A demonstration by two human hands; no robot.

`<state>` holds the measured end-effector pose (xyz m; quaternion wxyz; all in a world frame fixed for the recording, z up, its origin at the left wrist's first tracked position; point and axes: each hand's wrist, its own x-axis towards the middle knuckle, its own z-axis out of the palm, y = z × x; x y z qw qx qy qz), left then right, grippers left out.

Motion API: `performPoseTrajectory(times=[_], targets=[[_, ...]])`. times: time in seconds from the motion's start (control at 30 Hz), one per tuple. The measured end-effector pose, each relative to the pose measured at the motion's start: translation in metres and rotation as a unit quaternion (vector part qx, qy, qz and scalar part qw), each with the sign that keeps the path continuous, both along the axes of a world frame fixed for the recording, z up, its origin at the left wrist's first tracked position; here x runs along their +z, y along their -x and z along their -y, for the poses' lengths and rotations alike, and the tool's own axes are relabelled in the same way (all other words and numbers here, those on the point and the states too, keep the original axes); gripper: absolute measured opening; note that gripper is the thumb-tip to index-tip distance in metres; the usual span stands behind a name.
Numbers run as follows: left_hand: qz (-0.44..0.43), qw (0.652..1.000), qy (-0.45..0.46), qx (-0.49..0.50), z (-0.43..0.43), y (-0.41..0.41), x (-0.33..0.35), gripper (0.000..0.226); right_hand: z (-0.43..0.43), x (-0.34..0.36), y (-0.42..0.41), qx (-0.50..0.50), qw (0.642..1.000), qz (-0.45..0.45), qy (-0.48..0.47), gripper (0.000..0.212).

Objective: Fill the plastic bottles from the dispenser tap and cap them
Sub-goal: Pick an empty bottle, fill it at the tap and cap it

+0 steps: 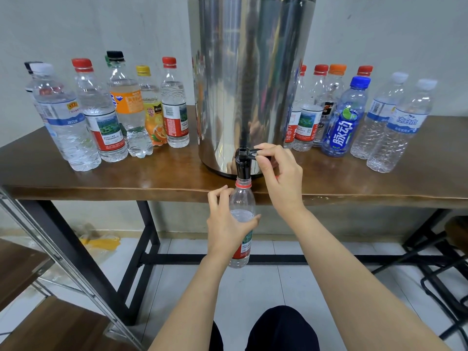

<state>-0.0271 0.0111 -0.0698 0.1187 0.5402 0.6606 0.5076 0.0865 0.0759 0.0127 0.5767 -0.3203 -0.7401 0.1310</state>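
Note:
A tall steel dispenser stands on the wooden table, its black tap hanging over the front edge. My left hand grips a clear plastic bottle with a red neck ring and a red label. The bottle has no cap, its mouth sits right under the tap spout, and water stands roughly two thirds up inside it. My right hand pinches the tap's black lever between thumb and forefinger.
Several capped bottles holding water stand left of the dispenser, and several capped bottles stand to its right. Black table legs and a crossbar run below. A metal rack is at lower left, stool legs at lower right.

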Motion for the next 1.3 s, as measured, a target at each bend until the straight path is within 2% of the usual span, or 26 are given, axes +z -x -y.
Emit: performPoseTrajectory(times=[0.93,1.3], targets=[[0.007,1.0,-0.007,-0.001,-0.001,0.0,0.0,0.078,0.003,0.003,-0.001,-0.001,1.0,-0.002,-0.007,0.024],[0.016,1.0,-0.006,-0.006,0.0,0.0,0.001,0.075,0.008,0.012,-0.015,0.008,0.995,0.076,-0.063,0.026]])
